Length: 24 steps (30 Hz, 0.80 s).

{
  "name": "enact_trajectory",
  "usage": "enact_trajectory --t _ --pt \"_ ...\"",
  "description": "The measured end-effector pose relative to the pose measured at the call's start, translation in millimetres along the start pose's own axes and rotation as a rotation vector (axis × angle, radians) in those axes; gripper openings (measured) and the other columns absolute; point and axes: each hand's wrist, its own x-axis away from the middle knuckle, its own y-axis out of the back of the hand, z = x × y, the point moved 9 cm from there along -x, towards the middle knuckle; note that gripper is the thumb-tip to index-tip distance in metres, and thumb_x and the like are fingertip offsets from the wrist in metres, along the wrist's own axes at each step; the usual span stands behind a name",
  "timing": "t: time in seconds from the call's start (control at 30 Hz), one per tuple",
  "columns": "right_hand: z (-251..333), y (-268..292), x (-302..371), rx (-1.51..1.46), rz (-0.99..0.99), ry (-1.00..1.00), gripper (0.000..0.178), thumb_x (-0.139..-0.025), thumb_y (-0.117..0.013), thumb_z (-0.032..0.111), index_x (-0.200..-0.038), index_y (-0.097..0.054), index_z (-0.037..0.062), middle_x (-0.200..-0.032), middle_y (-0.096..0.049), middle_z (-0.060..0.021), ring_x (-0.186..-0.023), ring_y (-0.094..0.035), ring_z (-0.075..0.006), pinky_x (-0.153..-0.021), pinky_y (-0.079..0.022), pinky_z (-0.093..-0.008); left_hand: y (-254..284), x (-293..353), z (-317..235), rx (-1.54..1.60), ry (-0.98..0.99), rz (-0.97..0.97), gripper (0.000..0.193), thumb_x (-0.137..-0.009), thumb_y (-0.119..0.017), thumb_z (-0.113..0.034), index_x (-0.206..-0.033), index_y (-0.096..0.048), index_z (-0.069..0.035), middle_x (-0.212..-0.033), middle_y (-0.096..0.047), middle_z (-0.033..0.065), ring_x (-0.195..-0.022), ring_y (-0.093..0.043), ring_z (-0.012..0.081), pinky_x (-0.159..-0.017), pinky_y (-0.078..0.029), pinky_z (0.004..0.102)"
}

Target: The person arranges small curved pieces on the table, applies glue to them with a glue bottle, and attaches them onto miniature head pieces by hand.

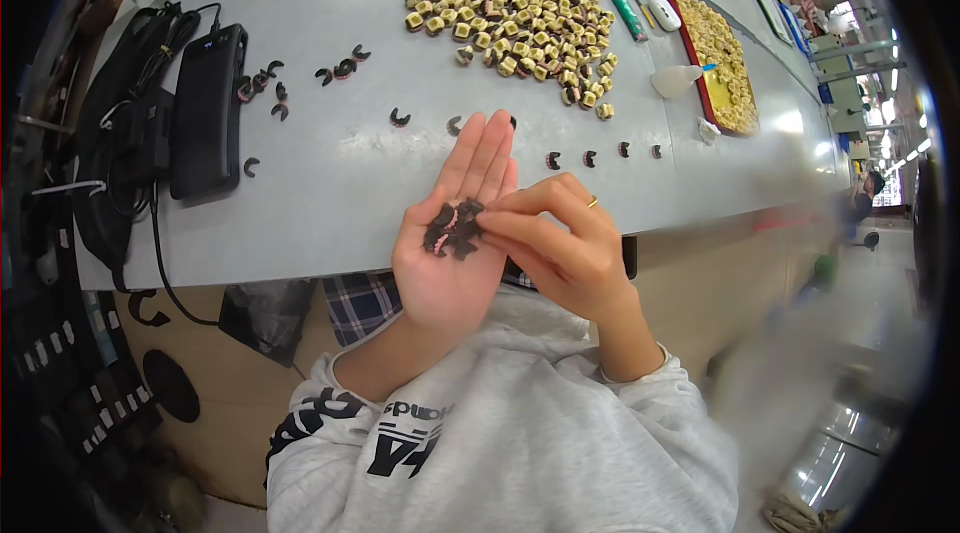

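Observation:
My left hand (452, 233) is held palm up above the table's near edge, with a small heap of dark C-shaped clips (452, 228) lying in the palm. The fingers of my right hand (560, 243) are pinched together and touch the right side of that heap. A ring sits on one right finger. More dark C-shaped clips (590, 157) lie in a short row on the grey table (340, 183) just beyond my hands. Others lie scattered farther left (340, 68).
A large pile of small tan square parts (510, 8) lies at the far middle of the table. A red tray (722, 58) of similar parts sits at the right. A black power bank (207, 108) with cables and a black bag lies at the left.

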Motion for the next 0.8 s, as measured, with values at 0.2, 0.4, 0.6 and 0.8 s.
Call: enact_trajectory --t 0.2,0.4,0.6,0.8 --pt "0.8 5.3 0.4 -0.058 -0.017 -0.036 0.027 -0.061 -0.075 -0.001 -0.087 -0.067 0.0025 -0.083 -0.063 -0.0076 -0.069 -0.058 -0.0209 -0.059 -0.046 -0.0292 -4.3 2.8 0.4 0.012 0.017 0.031 0.061 -0.091 -0.026 -0.025 -0.145 -0.015 0.001 -0.153 -0.014 0.0147 -0.143 -0.009 0.0214 -0.116 -0.006 0.0333" --pt "-14.4 17.7 13.8 -0.251 -0.021 -0.203 0.022 -0.067 -0.072 -0.007 -0.086 -0.064 0.0011 -0.091 -0.066 -0.0115 -0.079 -0.065 -0.0214 -0.069 -0.052 -0.0296 0.7 5.8 -0.2 0.075 0.001 -0.036 0.057 -0.091 -0.029 -0.019 -0.143 -0.02 0.003 -0.151 -0.018 0.016 -0.142 -0.013 0.0225 -0.117 -0.008 0.034" --pt "-56.9 34.5 50.5 -0.375 -0.123 -0.439 0.018 -0.07 -0.069 -0.012 -0.083 -0.062 -0.0027 -0.099 -0.066 -0.0172 -0.089 -0.064 -0.021 -0.08 -0.052 -0.0302 3.5 6.0 -2.5 0.193 -0.016 -0.093 0.058 -0.089 -0.032 -0.015 -0.143 -0.02 0.005 -0.151 -0.018 0.0177 -0.142 -0.014 0.0232 -0.117 -0.011 0.0349" --pt "-82.1 51.2 70.8 -0.467 -0.236 -0.582 0.026 -0.072 -0.066 -0.015 -0.094 -0.059 -0.004 -0.095 -0.061 -0.0134 -0.093 -0.062 -0.0207 -0.082 -0.052 -0.0304 3.3 3.5 -0.5 0.245 -0.006 -0.064 0.057 -0.09 -0.033 -0.014 -0.143 -0.019 0.005 -0.151 -0.018 0.0171 -0.142 -0.014 0.0231 -0.118 -0.01 0.0349"
